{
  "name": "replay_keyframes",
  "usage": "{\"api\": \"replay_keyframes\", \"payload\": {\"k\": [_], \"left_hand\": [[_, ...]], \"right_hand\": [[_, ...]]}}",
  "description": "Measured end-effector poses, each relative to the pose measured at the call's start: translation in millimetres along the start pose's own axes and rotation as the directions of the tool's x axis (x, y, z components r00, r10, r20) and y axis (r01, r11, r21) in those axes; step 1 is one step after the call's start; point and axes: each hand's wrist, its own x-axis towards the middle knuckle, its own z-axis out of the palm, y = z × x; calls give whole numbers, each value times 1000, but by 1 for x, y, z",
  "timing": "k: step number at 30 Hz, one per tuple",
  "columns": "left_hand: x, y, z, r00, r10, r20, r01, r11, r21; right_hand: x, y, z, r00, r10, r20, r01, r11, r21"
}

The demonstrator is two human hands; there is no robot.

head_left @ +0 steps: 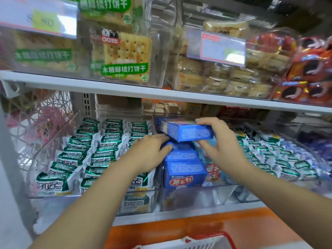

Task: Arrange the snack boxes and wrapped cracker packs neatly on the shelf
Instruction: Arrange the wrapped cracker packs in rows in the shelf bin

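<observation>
Blue cardboard, so I'd guess the blue box [186, 131] is light and stiff, but easy to dent at the corners if you squeeze it. It sits pretty much dead centre, a hair toward 3 o'clock, lifted just above the row of blue boxes [183, 168] that runs down toward 6 o'clock inside a clear bin [197, 194] on the lower shelf [161, 217]. The right hand [222, 142] is wrapped round the box's right end, fingers over the top and thumb underneath, so it carries the whole thing. The left hand [149, 151] comes in from 8 o'clock with its fingers fairly flat, touching the top of the box underneath and gripping nothing as far as I can tell. Holding by the short ends or flat faces looks safest to me, since the glossy print could be a bit slippery. Over at 9 o'clock the green-and-white cracker packs [86, 159] stand in tidy rows. Those look soft and crinkly with brittle stuff inside, so I'd take them by the sides, not pinch the middle.
</observation>
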Motion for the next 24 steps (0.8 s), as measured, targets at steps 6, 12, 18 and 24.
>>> {"api": "replay_keyframes", "payload": {"k": [6, 12, 18, 24], "left_hand": [[-28, 28, -15, 997, -50, -54, 51, 999, 13], [-71, 72, -46, 989, 49, -139, -50, 999, -2], [-121, 134, -54, 927, 290, -240, -328, 934, -140], [-146, 148, -34, 916, 261, -305, -336, 913, -229]], "right_hand": [[-31, -34, -56, 994, -75, -85, 76, 997, 8], [-68, -67, -100, 992, 54, -115, -33, 985, 172], [-100, -85, -116, 989, 137, -46, -118, 948, 294], [-124, -91, -113, 991, 131, 20, -130, 934, 332]]}}
